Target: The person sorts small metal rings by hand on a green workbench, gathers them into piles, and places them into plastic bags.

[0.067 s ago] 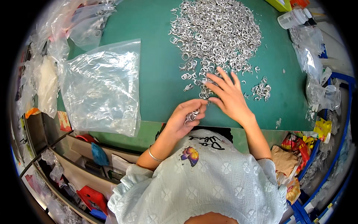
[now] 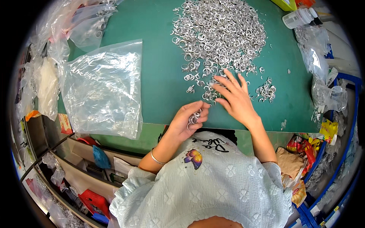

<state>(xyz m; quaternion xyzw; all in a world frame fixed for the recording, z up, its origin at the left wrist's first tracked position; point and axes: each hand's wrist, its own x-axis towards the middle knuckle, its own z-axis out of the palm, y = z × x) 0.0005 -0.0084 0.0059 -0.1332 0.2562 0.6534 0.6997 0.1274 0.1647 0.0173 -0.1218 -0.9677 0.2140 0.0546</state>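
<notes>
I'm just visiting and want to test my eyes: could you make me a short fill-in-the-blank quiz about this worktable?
1. The big heap of small metal rings lies on a mat coloured ____.
2. The ____ hand is cupped around a bunch of rings.
3. The right hand lies ____, fingers spread over loose rings.
4. Left of the mat lies a clear plastic ____.

Missing words: green; left; open; bag

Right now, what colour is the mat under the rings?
Green mat, seen in the head view.

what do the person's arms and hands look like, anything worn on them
Both hands are bare, without gloves. The left hand has a thin silver bangle on its wrist. The right hand wears nothing visible. Short, ruffled sleeves of a pale blue flower-patterned top leave the forearms uncovered.
</notes>
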